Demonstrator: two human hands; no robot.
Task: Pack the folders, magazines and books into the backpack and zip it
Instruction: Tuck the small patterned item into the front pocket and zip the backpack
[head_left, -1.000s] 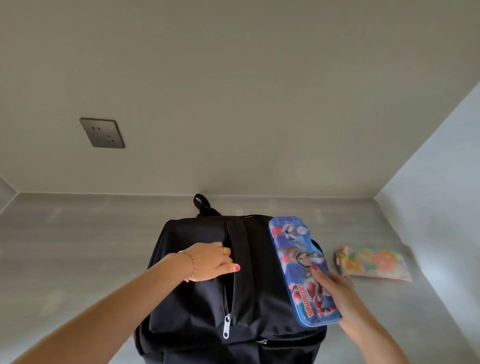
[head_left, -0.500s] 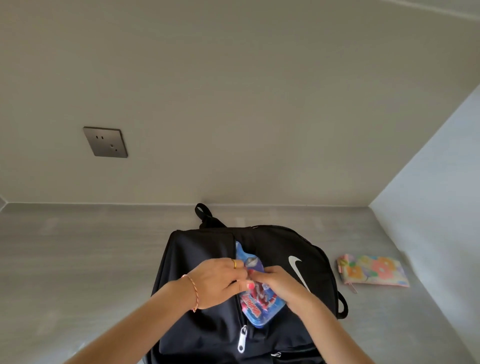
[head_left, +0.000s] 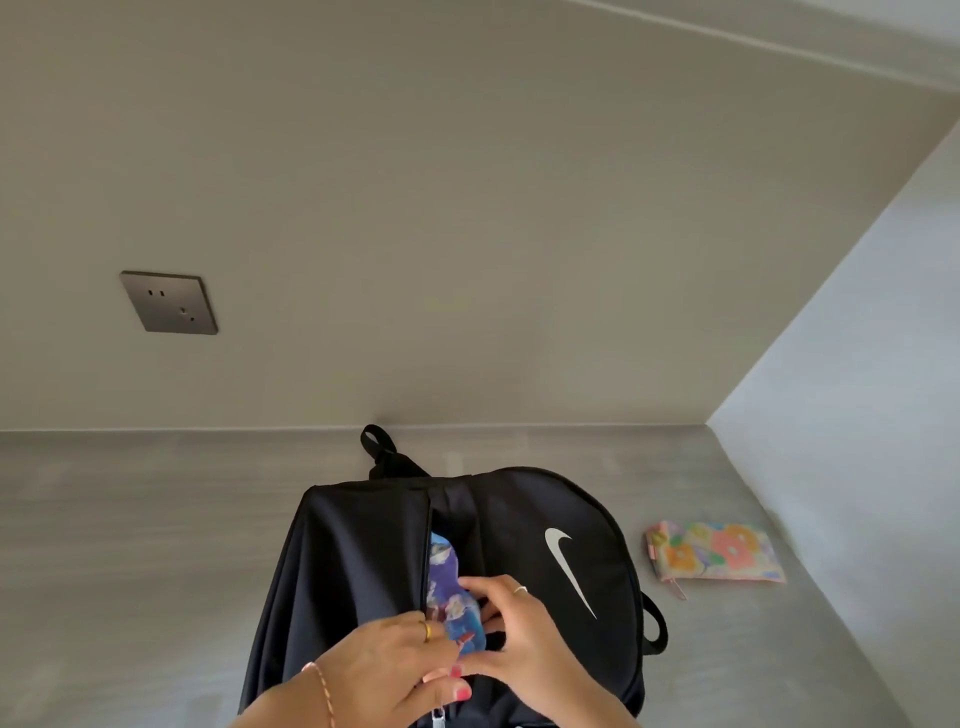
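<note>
a black backpack (head_left: 363, 561) was laid on the grey surface (head_left: 130, 545) with its zipped pocket open, and a blue pencil case (head_left: 449, 592) was seen lodged partway inside that opening. the left hand (head_left: 395, 670) was placed at the left edge of the opening with its fingers curled on the fabric, while the pencil case was pinched by the curled fingers of the right hand (head_left: 511, 644). a flowered pouch (head_left: 714, 551) was left on the surface well apart to the right of the backpack, and a wall socket (head_left: 169, 301) was fitted on the wall behind.
</note>
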